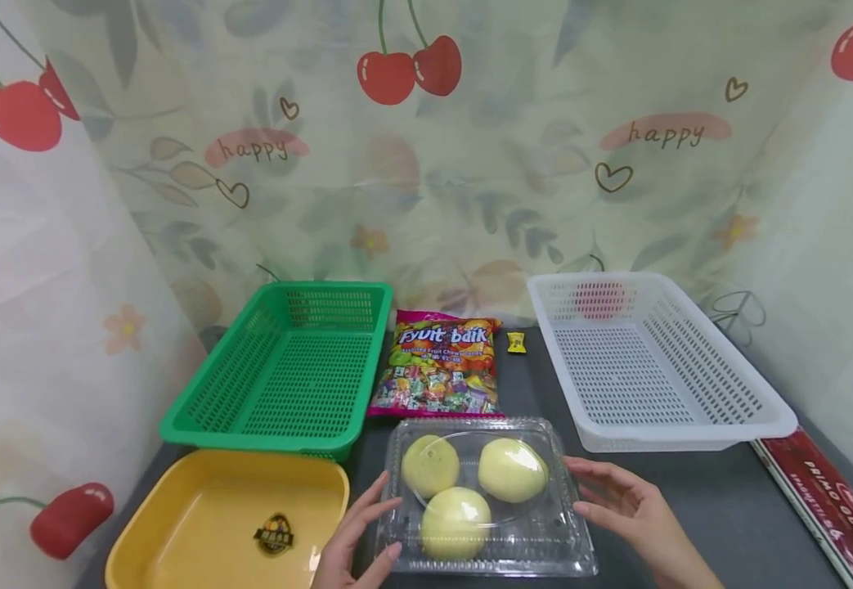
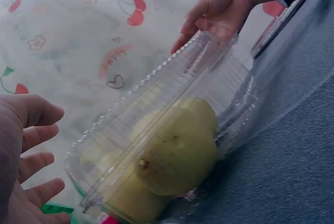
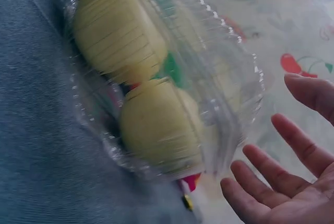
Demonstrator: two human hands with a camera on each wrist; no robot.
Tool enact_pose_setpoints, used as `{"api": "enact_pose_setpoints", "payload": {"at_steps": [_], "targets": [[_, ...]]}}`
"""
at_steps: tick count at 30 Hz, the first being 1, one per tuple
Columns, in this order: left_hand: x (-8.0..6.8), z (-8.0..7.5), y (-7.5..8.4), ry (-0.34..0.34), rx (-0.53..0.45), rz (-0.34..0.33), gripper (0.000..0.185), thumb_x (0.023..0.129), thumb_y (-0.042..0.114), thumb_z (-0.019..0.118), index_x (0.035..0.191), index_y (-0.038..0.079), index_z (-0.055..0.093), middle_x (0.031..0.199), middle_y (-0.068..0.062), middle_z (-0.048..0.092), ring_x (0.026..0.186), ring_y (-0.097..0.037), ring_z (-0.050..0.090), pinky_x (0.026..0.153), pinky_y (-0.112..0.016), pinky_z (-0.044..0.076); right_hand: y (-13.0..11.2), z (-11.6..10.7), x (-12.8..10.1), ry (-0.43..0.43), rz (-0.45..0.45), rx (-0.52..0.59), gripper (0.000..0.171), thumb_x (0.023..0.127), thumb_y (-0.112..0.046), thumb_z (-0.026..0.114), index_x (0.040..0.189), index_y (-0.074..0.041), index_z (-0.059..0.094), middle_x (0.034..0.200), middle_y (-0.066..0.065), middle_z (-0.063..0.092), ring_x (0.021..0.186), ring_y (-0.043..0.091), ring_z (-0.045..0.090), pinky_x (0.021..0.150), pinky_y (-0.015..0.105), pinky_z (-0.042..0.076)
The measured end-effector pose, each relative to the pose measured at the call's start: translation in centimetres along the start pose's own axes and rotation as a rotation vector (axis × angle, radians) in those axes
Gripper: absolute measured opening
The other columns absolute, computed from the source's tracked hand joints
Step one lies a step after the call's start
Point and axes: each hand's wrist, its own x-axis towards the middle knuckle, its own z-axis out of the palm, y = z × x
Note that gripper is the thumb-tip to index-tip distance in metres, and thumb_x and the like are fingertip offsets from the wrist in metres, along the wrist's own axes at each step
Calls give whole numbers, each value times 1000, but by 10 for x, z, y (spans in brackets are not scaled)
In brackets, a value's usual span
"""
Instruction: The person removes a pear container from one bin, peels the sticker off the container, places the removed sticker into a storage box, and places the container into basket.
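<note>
A clear plastic clamshell box (image 1: 483,495) sits at the near edge of a dark table (image 1: 720,507), lid shut over three pale yellow-green fruits (image 1: 510,469). Bare tabletop lies open to its right; on its left a yellow tray (image 1: 176,523) is just beside it. The left hand (image 1: 352,540) is at the box's left edge, fingers straight and spread — the thumb near or touching the rim, gripping nothing. The right hand (image 1: 628,507) mirrors it at the right edge, fingers (image 3: 308,145) open and loosely fanned; from the left wrist view its fingertips seem to rest on the lid's corner. Both palms face inward. Just behind the box lies a candy bag (image 1: 437,364), a small yellow sweet (image 1: 517,343) beside it. Farther back stand a green basket (image 1: 286,368) left and a white basket (image 1: 654,360) right — well apart.
</note>
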Motion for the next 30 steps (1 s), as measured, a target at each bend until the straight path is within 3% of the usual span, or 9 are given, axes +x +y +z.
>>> {"api": "enact_pose_setpoints", "payload": {"at_steps": [5, 7, 11, 14, 16, 18, 21, 27, 30], "targets": [[-1, 8, -10, 48, 6, 67, 32, 79, 10, 70, 111, 16, 66, 140, -4, 48, 133, -23, 37, 102, -61, 29, 15, 4, -9, -25, -119, 122, 46, 86, 7, 56, 129, 12, 42, 129, -17, 55, 117, -6, 50, 91, 16, 47], [-2, 11, -13, 69, -3, 89, 33, 78, 8, 71, 110, 15, 66, 140, -7, 48, 134, -21, 35, 101, -63, 27, 19, 8, -11, -10, -184, 82, 47, 85, 9, 57, 129, 11, 43, 136, -18, 47, 122, -9, 44, 92, 12, 44], [-2, 12, -13, 30, -12, 44, 32, 79, 11, 70, 111, 13, 65, 143, -11, 44, 135, -31, 31, 103, -66, 23, 28, 11, -11, -17, -325, 10, 51, 80, 15, 59, 129, 12, 43, 150, -13, 29, 131, -11, 30, 94, 9, 37], [-2, 12, -12, -8, -11, -3, 32, 80, 13, 70, 111, 13, 64, 145, -13, 41, 135, -40, 29, 105, -65, 21, 34, 11, -12, -96, -402, 12, 56, 78, 20, 57, 131, 12, 40, 155, -3, 19, 135, -5, 26, 96, 42, 47], [-1, 12, -11, -29, -37, -46, 34, 80, 14, 70, 113, 12, 63, 146, -14, 39, 136, -39, 30, 106, -62, 23, 34, 13, -13, -133, -392, -7, 55, 79, 19, 58, 131, 11, 42, 156, -2, 17, 134, -6, 27, 84, 66, 43], [0, 13, -10, -58, -88, -89, 37, 81, 14, 69, 117, 9, 60, 148, -15, 35, 136, -40, 29, 106, -59, 26, 34, 16, -15, -129, -358, -34, 52, 79, 16, 59, 129, 9, 46, 156, -5, 19, 132, -10, 27, 69, 78, 34], [0, 14, -8, -88, -132, -126, 40, 82, 13, 68, 120, 6, 58, 149, -18, 32, 136, -41, 29, 104, -56, 31, 32, 19, -17, -104, -292, -56, 45, 81, 10, 62, 124, 9, 51, 154, -12, 22, 129, -15, 26, 71, 76, 38], [-5, 17, -5, -46, -27, -73, 28, 80, 14, 70, 107, 10, 66, 144, -12, 43, 131, -34, 39, 102, -43, 39, 35, 23, -18, -85, -328, 12, 38, 81, 12, 60, 117, 18, 52, 153, -12, 25, 131, -12, 28, 80, 33, 54], [-5, 18, -4, -29, -3, -65, 24, 79, 14, 71, 103, 12, 68, 143, -10, 44, 130, -32, 41, 104, -43, 38, 36, 25, -18, -43, -351, 15, 37, 79, 14, 61, 115, 16, 55, 151, -12, 29, 131, -10, 30, 79, 27, 53]]}}
